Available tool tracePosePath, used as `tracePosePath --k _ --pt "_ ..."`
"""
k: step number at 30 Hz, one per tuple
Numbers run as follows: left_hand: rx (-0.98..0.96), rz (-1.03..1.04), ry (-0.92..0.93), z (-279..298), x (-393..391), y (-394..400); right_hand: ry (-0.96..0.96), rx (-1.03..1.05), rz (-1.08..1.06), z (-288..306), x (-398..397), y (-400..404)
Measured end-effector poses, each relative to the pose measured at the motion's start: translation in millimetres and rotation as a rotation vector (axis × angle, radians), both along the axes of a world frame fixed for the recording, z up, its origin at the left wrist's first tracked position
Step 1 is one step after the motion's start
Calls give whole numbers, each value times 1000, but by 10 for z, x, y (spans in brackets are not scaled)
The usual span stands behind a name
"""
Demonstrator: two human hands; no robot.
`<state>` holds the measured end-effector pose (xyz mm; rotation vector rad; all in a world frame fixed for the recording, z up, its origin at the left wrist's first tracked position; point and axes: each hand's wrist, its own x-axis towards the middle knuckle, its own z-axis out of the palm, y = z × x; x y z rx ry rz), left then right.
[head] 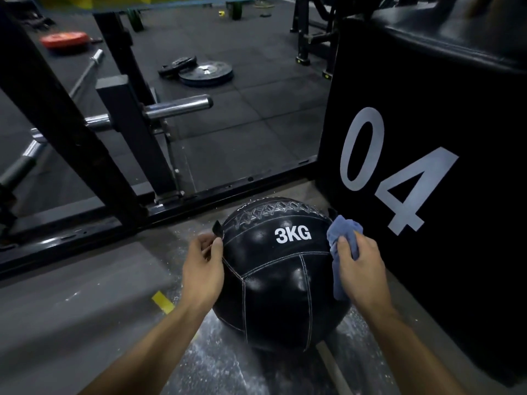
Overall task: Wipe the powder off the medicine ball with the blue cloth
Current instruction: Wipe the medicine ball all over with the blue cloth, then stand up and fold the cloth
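Both forearms come in from the bottom edge, one on each side of the medicine ball (pixel 281 276), which sits on the floor (pixel 85 309) right in front of the big black box marked 04 (pixel 427 166). Left hand (pixel 203 267) is on the ball's left side, fingers (pixel 209 240) curled and pinching the little black tab (pixel 217 228) sticking out of the seam. Right hand (pixel 360 273) is on the ball's upper right side, fingers closed around the bunched-up blue cloth (pixel 343 240), cloth pressed against the leather next to the white 3KG print. White powder (pixel 211 363) is scattered over the floor around and under the ball. Behind it runs the black base of a rack (pixel 119 155), with a couple of weight plates (pixel 205 74) lying flat further back.
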<state>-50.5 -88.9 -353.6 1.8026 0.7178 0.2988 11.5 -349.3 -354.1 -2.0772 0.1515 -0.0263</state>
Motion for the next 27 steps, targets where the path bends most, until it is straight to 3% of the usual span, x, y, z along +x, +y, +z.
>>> tracePosePath --k 3,7,10,14,16,19,23,27 --pt "-10 -14 46 99 -93 -13 5 127 -50 282 -142 127" --pt "-39 -109 12 569 -376 -318 151 461 -150 752 -359 224" --pt "-121 -264 -35 1209 -577 -627 306 696 -251 1268 -440 318" --pt "-367 -416 61 2268 -744 -823 397 790 -207 2197 -598 484" --pt "-289 -496 92 2763 -835 -827 452 853 -185 2747 -690 566" --pt "-159 -476 0 3493 -925 -791 521 858 -147 3569 -773 644" --pt "-144 -376 -55 4429 -891 -649 604 773 -41 4500 -749 552" --pt "-160 -350 13 5183 -635 -572 476 568 56 5046 -572 252"
